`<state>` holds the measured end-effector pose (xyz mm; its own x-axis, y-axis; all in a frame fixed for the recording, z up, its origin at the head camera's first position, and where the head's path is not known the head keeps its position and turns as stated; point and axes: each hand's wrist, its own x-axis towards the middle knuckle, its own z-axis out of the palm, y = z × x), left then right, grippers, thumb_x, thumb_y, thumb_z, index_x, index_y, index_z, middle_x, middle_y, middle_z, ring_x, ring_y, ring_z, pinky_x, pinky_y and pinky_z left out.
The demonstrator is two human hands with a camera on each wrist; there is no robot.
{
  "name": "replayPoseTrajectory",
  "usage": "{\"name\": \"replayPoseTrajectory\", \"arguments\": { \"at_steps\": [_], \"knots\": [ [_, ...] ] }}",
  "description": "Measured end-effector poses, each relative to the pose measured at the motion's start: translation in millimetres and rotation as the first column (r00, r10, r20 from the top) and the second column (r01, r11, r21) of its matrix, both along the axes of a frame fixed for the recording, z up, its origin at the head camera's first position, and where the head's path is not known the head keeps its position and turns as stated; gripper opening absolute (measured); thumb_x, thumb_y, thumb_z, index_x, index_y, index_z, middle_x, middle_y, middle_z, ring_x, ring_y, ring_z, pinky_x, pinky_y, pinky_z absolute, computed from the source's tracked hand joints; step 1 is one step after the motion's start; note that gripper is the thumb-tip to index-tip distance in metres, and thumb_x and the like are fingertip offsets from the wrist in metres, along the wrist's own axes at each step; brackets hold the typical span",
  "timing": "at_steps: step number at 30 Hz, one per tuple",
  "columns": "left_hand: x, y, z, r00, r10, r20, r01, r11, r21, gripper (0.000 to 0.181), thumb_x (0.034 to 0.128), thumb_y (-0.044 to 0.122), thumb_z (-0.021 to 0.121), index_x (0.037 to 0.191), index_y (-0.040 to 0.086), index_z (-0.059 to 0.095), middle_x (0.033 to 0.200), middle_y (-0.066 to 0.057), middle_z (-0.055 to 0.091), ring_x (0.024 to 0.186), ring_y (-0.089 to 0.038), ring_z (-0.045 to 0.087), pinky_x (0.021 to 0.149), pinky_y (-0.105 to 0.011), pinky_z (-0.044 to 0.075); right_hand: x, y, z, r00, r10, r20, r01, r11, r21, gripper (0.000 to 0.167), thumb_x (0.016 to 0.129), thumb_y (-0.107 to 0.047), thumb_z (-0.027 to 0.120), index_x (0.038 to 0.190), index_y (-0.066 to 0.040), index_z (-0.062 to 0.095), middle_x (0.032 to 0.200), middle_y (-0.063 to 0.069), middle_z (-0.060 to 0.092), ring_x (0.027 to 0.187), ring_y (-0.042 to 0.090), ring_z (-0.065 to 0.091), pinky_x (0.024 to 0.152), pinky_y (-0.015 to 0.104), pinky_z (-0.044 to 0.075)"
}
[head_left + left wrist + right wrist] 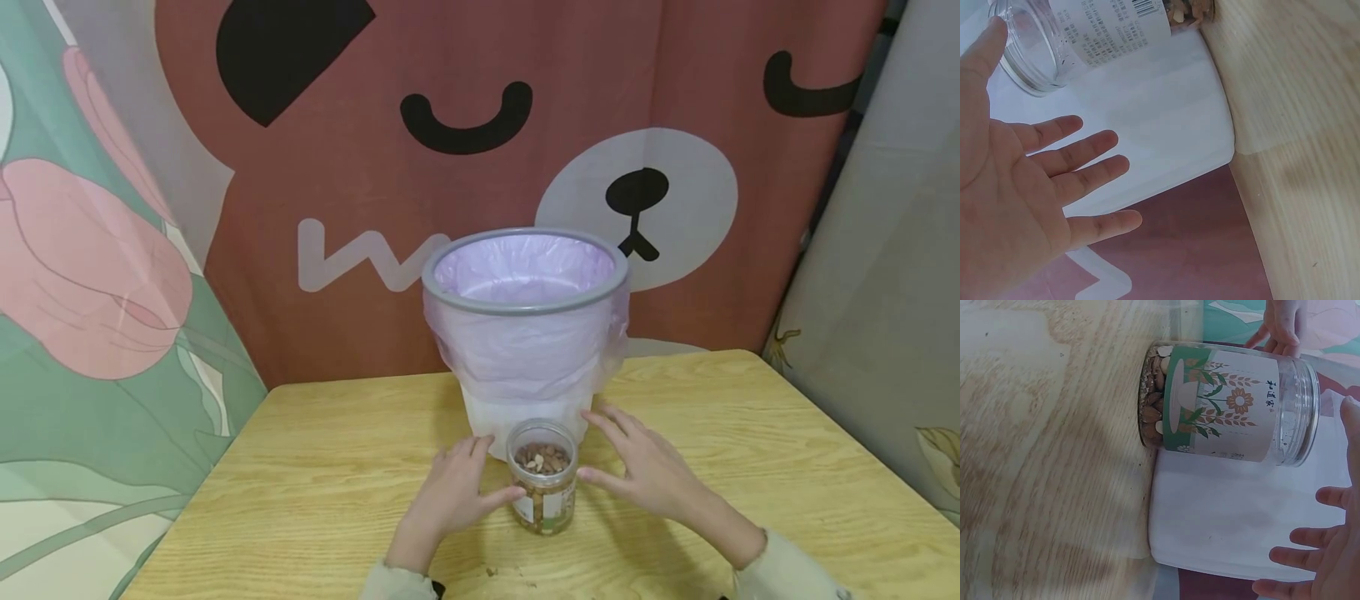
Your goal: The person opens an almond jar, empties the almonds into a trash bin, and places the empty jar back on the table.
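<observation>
A clear jar [542,492] with a printed label stands upright and lidless on the table, with brown nuts [542,458] inside. My left hand [453,490] is spread at the jar's left side, thumb close to its wall; whether the thumb touches cannot be told. On the jar's other side my right hand [648,467] is spread too, its fingers near the bin and nothing held. In the right wrist view the label [1229,403] shows a flower and leaves, and a gap separates the right fingers from the jar.
Right behind the jar stands a white bin [487,412] lined with a pale purple bag [525,350], held by a grey rim ring [525,308]. Under them is a wood-grain table [315,483]. A curtain with a bear print [330,167] hangs behind, and patterned cloth [90,267] at the left.
</observation>
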<state>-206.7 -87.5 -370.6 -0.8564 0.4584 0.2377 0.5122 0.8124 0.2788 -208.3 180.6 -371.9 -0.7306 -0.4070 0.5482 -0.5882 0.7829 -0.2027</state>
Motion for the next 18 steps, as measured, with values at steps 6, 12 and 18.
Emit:
{"name": "replayPoseTrajectory", "arguments": {
  "at_steps": [6,12,18],
  "knots": [
    [1.0,-0.1,-2.8,0.999,-0.026,0.048,0.024,0.999,0.047,0.083,0.0798,0.062,0.048,0.131,-0.002,0.038,0.128,-0.021,0.043,0.118,-0.035,0.039,0.094,-0.054,0.028,0.9,-3,-0.1,0.999,0.012,0.036,-0.012,1.0,-0.004,0.066,0.078,-0.047,0.063,0.129,-0.01,0.045,0.127,0.018,0.044,0.106,0.038,0.049,0.07,0.053,0.045],
    [1.7,0.7,-4.6,0.994,-0.062,0.095,0.052,0.993,0.103,0.085,0.0782,0.062,0.051,0.131,-0.004,0.037,0.128,-0.022,0.043,0.117,-0.036,0.041,0.093,-0.05,0.032,1.4,-10,-0.3,0.997,0.044,0.062,-0.044,0.999,-0.008,0.066,0.077,-0.047,0.063,0.129,-0.009,0.045,0.125,0.018,0.045,0.102,0.037,0.051,0.065,0.048,0.047],
    [1.9,3.6,-6.6,0.993,-0.057,0.103,0.047,0.993,0.106,0.089,0.0763,0.063,0.052,0.13,-0.006,0.037,0.127,-0.022,0.045,0.115,-0.035,0.042,0.092,-0.047,0.034,1.3,-14,-4.0,0.995,0.059,0.082,-0.057,0.998,-0.019,0.069,0.077,-0.05,0.062,0.129,-0.009,0.045,0.126,0.017,0.045,0.1,0.037,0.052,0.065,0.048,0.048]
  ]
}}
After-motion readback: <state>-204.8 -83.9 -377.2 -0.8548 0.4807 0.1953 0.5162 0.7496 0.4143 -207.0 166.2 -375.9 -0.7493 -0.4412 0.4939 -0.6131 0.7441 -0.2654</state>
